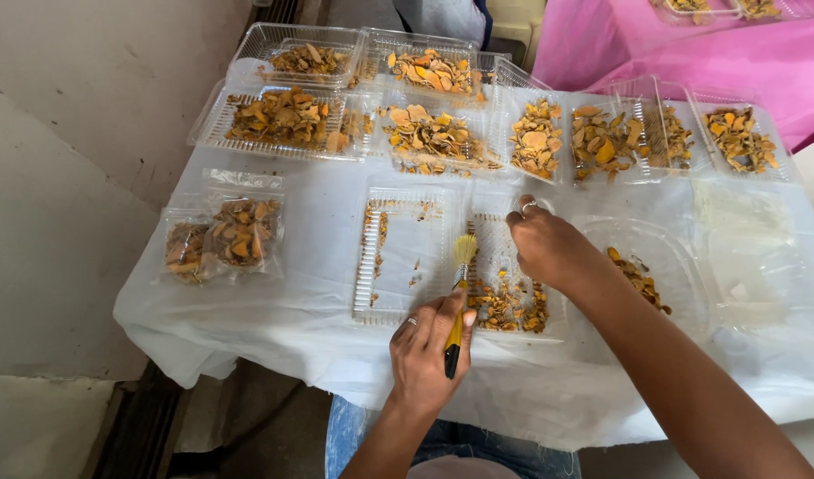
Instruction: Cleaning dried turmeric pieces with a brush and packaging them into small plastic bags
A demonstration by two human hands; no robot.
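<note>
A yellow-bristled brush [457, 302] was gripped in the closed left hand [424, 350] over the open clear tray [398, 257]. The tray's far rim was touched by the curled right hand [549, 248]. Bare table [318, 231] lay leftward.

Small brush [460, 293]: yellow handle with black end, pale yellow bristles, metal ferrule. Gripped in left hand [422, 353], tilted, bristles pointing away from person, tip at hinge between two halves of open clear plastic clamshell tray [398, 257].

Tray: ribbed, lying flat near front edge of table, centre. Left half mostly bare, orange-brown crumbs along rim and top. Right half holding pile of dried orange-yellow slices [506, 306] at near end. Right hand [549, 248] resting on far edge of right half.
</note>
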